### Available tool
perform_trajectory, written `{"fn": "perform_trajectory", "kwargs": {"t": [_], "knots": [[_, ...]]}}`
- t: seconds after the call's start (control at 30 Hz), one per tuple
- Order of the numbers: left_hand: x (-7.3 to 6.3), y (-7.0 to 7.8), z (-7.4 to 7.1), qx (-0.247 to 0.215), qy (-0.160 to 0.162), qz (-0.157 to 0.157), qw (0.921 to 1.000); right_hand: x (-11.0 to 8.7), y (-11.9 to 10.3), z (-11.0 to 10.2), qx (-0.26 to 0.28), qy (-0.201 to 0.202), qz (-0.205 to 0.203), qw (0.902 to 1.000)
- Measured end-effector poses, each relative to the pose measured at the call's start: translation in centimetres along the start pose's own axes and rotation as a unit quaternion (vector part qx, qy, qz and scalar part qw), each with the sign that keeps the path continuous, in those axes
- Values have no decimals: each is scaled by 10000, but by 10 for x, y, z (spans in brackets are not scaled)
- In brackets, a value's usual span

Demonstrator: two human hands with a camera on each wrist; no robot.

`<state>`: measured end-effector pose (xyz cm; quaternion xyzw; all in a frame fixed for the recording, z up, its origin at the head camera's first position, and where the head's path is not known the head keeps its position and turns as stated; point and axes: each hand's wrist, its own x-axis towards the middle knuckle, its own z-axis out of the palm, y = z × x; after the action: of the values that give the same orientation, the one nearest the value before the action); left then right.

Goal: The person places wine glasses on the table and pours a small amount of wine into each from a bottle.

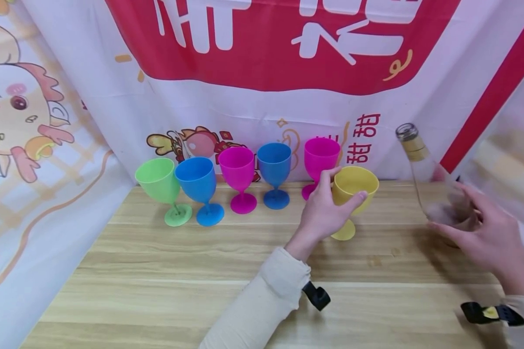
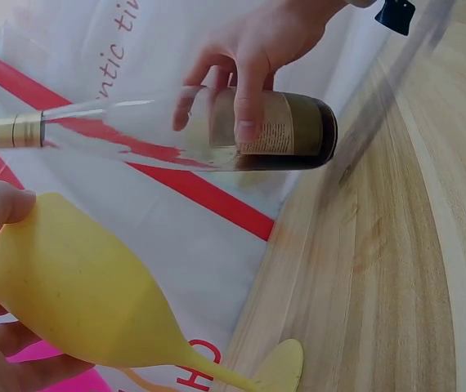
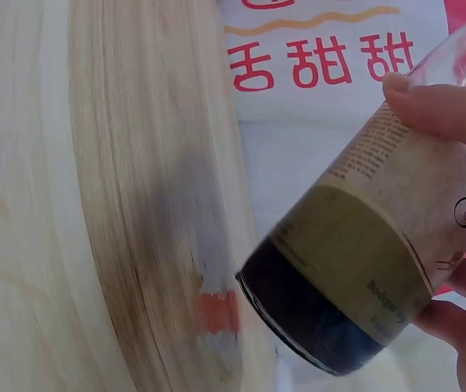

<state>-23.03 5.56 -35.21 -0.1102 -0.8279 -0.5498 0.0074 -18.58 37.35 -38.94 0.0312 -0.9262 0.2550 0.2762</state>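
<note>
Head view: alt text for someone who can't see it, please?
A person's left hand holds a yellow goblet and their right hand a tilted bottle at a wooden table, where five green, blue and pink goblets stand.

Gap between yellow goblet (image 1: 357, 185) and bottle (image 1: 434, 182)

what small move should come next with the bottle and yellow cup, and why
I'd probably bring the bottle in the right hand leftward, until its neck is over the yellow cup. The left hand grips that cup with its mouth facing up, while the bottle leans toward it but there is a clear gap between them.
</note>
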Motion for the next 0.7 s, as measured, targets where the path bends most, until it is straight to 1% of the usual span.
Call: {"fn": "perform_trajectory", "kwargs": {"t": [0.1, 0.23, 0.4, 0.5, 0.6, 0.7], "knots": [[0, -1, -1, 12, 17, 5, 10000, -2, 0, 4, 256, -67, 570, 9980], [0, -2, -3, 24, 11, 6, 10000, -2, 1, 9, 471, -155, 1096, 9927], [0, -3, -4, 48, 31, -34, 10000, -3, 2, 13, 711, -148, 1222, 9898], [0, -3, -3, 3, 13, 3, 10000, -3, 2, 11, 661, -145, 1337, 9887], [0, -3, -1, -69, -17, 87, 9999, -3, 3, 9, 582, -316, 1547, 9857], [0, -3, -1, -155, -5, 132, 9998, -2, 4, 9, 578, -465, 1617, 9840]]}}
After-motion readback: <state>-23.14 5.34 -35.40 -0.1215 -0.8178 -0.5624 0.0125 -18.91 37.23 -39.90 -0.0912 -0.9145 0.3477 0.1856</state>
